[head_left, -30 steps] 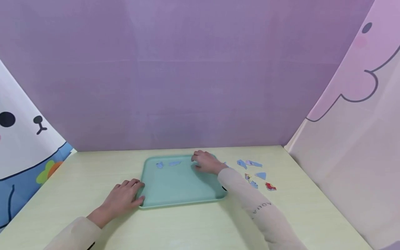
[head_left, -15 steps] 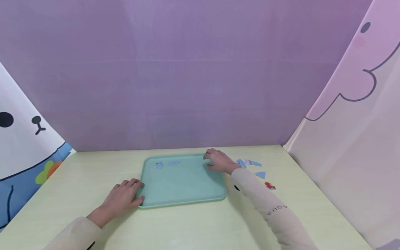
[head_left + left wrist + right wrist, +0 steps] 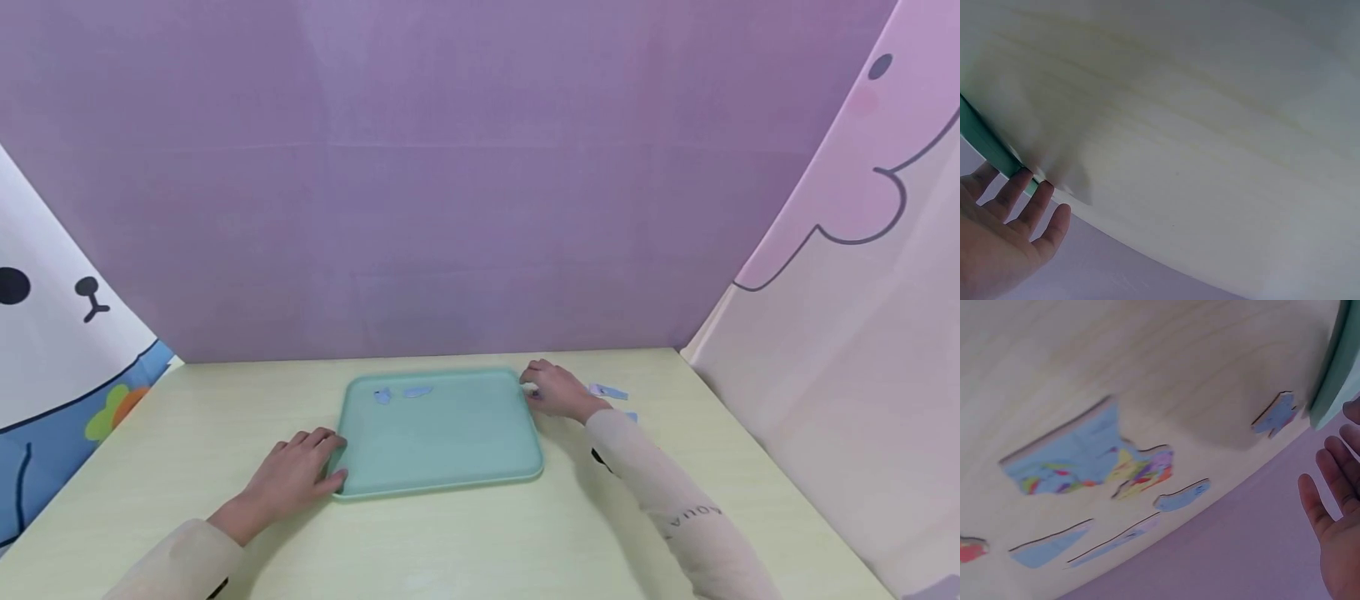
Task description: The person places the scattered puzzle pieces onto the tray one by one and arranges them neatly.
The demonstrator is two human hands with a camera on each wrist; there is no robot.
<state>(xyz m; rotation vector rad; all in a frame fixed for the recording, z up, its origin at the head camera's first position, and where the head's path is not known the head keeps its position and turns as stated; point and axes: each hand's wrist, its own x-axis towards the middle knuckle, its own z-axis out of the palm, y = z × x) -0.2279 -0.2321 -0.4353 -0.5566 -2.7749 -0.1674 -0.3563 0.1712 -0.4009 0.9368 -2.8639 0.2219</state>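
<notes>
Both hands are at the green tray (image 3: 442, 442): the left hand (image 3: 296, 471) rests with spread fingers between its eight and nine o'clock, the right hand (image 3: 558, 392) is at two, fingers loosely bent. One second ago the right hand was above the tray; now it has come to a small blue piece (image 3: 1275, 415) just beside the edge. I see no pinch, and cannot tell if they touch. Inside, toward eleven, a notched piece (image 3: 383, 396) and a long piece (image 3: 417, 392) have stayed; so I judge the work is now with the loose pieces (image 3: 609, 392) on the table (image 3: 420, 542), toward three. Right sleeve (image 3: 667, 500) slants in from five o'clock.
</notes>
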